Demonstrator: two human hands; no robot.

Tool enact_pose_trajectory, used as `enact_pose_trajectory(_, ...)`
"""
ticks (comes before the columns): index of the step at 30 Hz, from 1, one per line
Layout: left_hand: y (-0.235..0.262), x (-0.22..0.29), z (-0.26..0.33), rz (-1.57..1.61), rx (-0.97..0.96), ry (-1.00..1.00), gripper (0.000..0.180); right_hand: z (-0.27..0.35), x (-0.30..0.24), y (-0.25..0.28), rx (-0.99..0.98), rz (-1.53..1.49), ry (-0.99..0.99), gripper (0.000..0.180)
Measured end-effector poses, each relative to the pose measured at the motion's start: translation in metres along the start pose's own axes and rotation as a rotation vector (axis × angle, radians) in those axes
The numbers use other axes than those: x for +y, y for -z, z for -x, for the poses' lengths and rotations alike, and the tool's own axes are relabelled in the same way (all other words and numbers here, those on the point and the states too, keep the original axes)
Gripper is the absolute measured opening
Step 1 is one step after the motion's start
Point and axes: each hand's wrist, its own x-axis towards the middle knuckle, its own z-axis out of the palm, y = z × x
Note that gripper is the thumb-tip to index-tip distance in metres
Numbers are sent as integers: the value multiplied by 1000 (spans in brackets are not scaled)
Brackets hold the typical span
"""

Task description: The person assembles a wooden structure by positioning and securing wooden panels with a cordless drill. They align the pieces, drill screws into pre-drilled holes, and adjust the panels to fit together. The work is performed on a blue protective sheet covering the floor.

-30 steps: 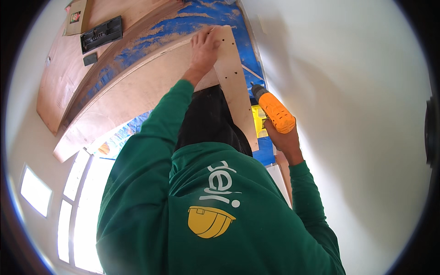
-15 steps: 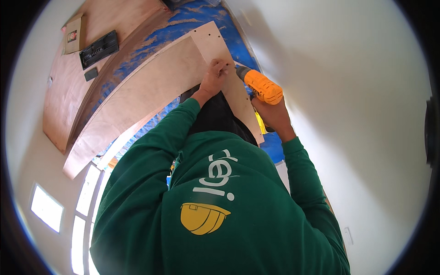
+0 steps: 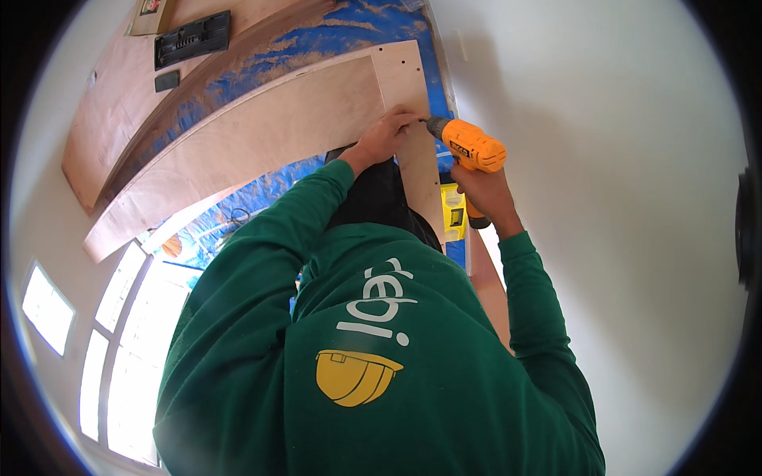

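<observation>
My right hand (image 3: 490,194) is wrapped round the handle of an orange cordless drill (image 3: 474,146). The drill's dark chuck points left, its tip close to the fingertips of my left hand (image 3: 386,136). Those fingertips are pinched together at the edge of a pale plywood strip (image 3: 413,151); what they hold is too small to make out. Several dark screw heads or holes dot the strip. It is joined to a long curved plywood panel (image 3: 270,127) that sweeps away to the left, over my dark-trousered lap.
A larger wooden panel (image 3: 103,151) stands at the far left, bearing a black tool tray (image 3: 193,40), a small dark block (image 3: 167,81) and a cardboard box (image 3: 149,20). Blue sheeting (image 3: 317,40) with sawdust lies beneath. A yellow level (image 3: 454,214) is beside the strip; a white wall (image 3: 603,159) rises at right.
The drill tip and my left fingertips have come together at the strip's edge. The view has shifted, showing more of the yellow level and the windows.
</observation>
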Motion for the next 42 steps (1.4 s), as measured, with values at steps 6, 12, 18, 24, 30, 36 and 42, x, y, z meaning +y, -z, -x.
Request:
enact_pose_trajectory(6,-2,-2,-2,32,1,-4,54,5,-7,1,0,-15,14,29)
enact_pose_trajectory(12,-5,-7,-2,8,2,8,51,5,-4,-1,19,6,-7,30)
enact_pose_trajectory(18,-4,-9,-1,8,11,-41,49,-1,-16,-3,49,229,42,36)
enact_pose_trajectory(24,43,10,-36,-362,451,-165,40,-7,-49,-2,-62,507,12,31)
enact_pose_trajectory(30,78,6,-107,-735,664,-134,35,-5,-53,-5,-23,426,-57,27)
enact_pose_trajectory(36,66,-6,-110,-723,627,4,30,-4,-44,2,-98,491,46,33)
enact_pose_trajectory(42,71,0,-111,-764,556,65,27,-14,-38,4,-101,452,99,32)
